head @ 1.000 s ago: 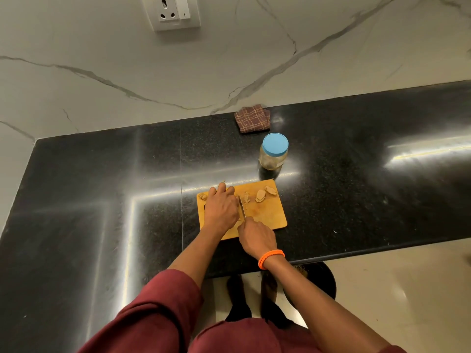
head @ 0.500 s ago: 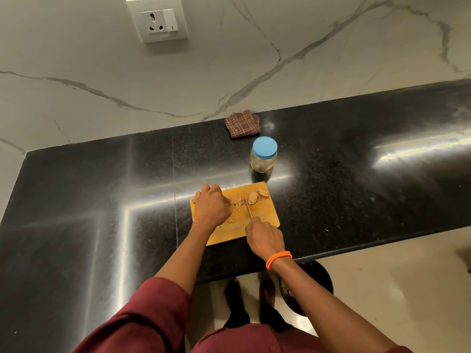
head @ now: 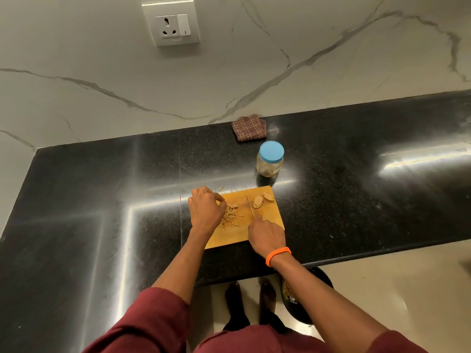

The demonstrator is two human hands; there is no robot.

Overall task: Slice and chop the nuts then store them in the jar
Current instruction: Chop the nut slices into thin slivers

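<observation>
An orange cutting board lies near the front edge of the black counter. A heap of thin nut slivers lies on its left half, and two whole nuts sit at its far right corner. My left hand rests curled at the board's left edge, fingertips touching the slivers. My right hand grips a knife whose thin blade points away from me between the slivers and the whole nuts. A glass jar with a blue lid stands closed just behind the board.
A folded brown checked cloth lies against the marble wall behind the jar. A wall socket is high on the wall. A dark bin stands on the floor below the counter's front edge, beside my feet.
My left hand drew back to the left, uncovering the sliced pile. The knife moved right, away from that hand, towards the whole nuts.
</observation>
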